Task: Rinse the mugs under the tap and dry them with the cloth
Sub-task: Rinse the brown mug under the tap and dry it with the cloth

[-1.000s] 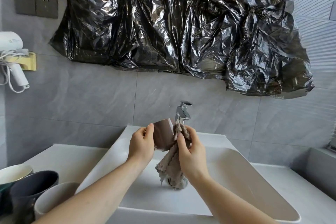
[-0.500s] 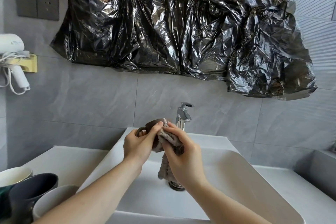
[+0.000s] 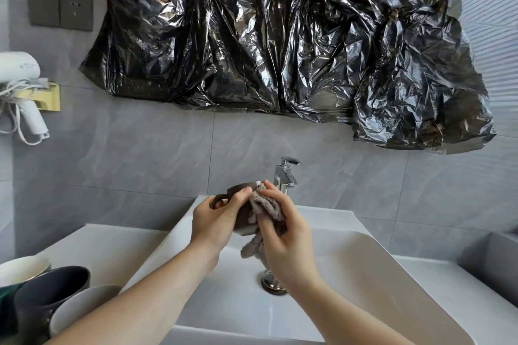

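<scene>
Over the white sink (image 3: 378, 274), my left hand (image 3: 215, 218) grips a brown mug (image 3: 238, 194) held upright, its handle pointing left. My right hand (image 3: 283, 232) holds a beige cloth (image 3: 265, 207) bunched against the mug's right side, and a tail of the cloth hangs down toward the drain. The chrome tap (image 3: 286, 173) stands just behind the hands, with no water visible. Much of the mug is hidden by fingers and cloth.
Several mugs stand at the lower left: a white one (image 3: 22, 269), a dark one (image 3: 53, 288) and a pale grey one (image 3: 81, 308). A hair dryer (image 3: 25, 92) hangs on the left wall. Black plastic sheeting (image 3: 280, 36) covers the wall above. The drain (image 3: 273, 284) sits mid-basin.
The mug has turned from tilted with its opening toward me to upright with the handle at left. My right hand has bunched the cloth tighter against its side.
</scene>
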Motion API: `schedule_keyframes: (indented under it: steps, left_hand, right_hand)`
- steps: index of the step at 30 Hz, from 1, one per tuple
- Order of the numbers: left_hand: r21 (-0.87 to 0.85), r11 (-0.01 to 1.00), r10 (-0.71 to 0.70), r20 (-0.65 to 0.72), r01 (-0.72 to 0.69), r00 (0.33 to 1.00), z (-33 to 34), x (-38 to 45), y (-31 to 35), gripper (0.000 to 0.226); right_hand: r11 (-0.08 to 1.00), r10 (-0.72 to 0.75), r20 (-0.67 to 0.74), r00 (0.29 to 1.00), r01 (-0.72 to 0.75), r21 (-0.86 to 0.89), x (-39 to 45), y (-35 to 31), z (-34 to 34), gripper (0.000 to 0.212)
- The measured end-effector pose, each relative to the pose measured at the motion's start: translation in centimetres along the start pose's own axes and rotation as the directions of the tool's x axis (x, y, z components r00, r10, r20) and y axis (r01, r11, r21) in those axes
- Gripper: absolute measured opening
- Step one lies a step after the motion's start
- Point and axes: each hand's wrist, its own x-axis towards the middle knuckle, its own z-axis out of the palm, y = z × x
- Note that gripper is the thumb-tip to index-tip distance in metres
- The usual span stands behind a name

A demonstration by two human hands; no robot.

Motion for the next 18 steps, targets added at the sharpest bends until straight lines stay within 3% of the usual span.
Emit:
schedule_keyframes:
  steps: [4,6,10,13,15,18]
  left_hand:
    - [-0.038,0.999,-0.022,0.131,0.027,0.991,0.0,-0.2,0.2,0.060]
    - [-0.031,0.998,-0.045,0.222,0.053,0.974,0.1,-0.4,0.4,0.066]
    - [0.040,0.999,-0.003,0.168,-0.004,0.986,0.3,-0.6,0.3,0.090]
    - [0.165,0.972,0.161,0.059,-0.168,0.985,0.5,-0.8,-0.1,0.068]
    - [0.226,0.940,0.247,0.063,-0.255,0.967,0.8,-1.1,-0.4,0.053]
    - [0.179,0.965,0.169,0.136,-0.192,0.976,1.5,-1.6,-0.6,0.052]
  right_hand:
    - [0.967,0.221,-0.089,0.971,-0.206,0.147,0.2,-0.2,-0.9,0.018]
    - [0.924,0.326,-0.103,0.940,-0.293,0.245,0.3,-0.1,-1.1,0.022]
    - [0.941,0.298,-0.161,0.941,-0.261,0.213,0.4,0.1,-1.2,0.023]
    - [0.955,0.276,-0.201,0.940,-0.244,0.170,0.3,0.1,-1.1,0.021]
    - [0.968,0.243,-0.213,0.947,-0.223,0.112,0.2,-0.1,-1.0,0.025]
    - [0.982,0.189,-0.181,0.965,-0.183,0.050,0.1,-0.4,-0.6,0.030]
